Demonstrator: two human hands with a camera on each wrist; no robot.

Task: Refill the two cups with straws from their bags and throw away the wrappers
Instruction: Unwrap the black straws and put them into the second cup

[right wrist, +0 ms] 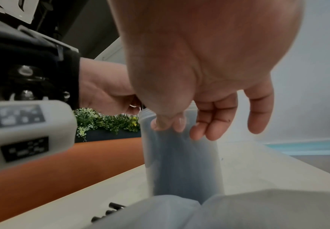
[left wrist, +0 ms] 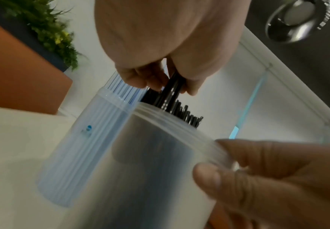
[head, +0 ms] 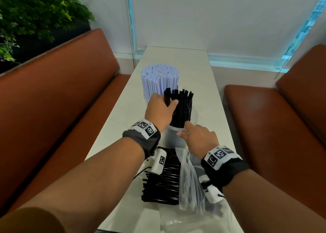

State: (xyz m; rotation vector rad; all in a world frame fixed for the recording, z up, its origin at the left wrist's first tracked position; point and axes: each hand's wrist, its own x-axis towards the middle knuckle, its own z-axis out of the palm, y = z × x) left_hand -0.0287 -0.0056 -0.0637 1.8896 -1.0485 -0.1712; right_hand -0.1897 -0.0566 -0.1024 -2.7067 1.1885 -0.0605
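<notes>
A clear cup (head: 178,129) part-filled with black straws (head: 183,105) stands mid-table. My left hand (head: 169,102) grips a bunch of those black straws near their tops, with the lower ends inside the cup. My right hand (head: 183,128) pinches the cup's near rim (right wrist: 191,111) between thumb and index finger; the other fingers hang loose. Behind it stands a second cup (left wrist: 89,147), packed with white, blue-striped straws (head: 159,77). More black straws (head: 162,180) lie in a pile near me, beside a crumpled clear bag (head: 188,180).
The narrow white table (head: 202,70) runs away from me between two orange-brown bench seats (head: 61,91). Another clear wrapper (head: 185,220) lies at the near edge. A green plant (head: 35,12) stands behind the left bench. The far end of the table is bare.
</notes>
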